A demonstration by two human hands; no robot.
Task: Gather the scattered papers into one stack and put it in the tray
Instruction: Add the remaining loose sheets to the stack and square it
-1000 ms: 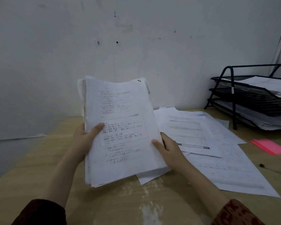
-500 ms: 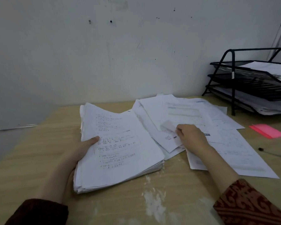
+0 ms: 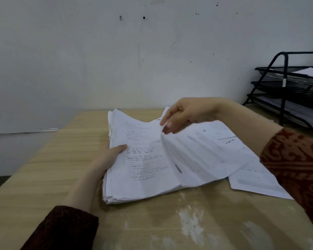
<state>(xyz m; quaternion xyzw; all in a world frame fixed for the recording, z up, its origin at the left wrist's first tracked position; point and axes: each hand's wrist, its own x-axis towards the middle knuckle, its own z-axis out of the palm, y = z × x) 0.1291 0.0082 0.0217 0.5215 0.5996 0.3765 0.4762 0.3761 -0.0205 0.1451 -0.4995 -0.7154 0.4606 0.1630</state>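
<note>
moved: right hand [image 3: 186, 115] now mid-frame, pinching loose sheets [image 3: 202, 152], dragging them over stack [image 3: 141, 165] | left hand [image 3: 108, 156] grips stack edge | step: gathering | next: square up, carry to tray [image 3: 296, 91] upper right

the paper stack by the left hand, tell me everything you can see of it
The paper stack is a thick pile of white printed sheets with ragged, uneven edges, lying flat on the wooden table. The left hand grips its left edge, thumb on top. The right hand is bringing loose sheets onto its right side.
</note>
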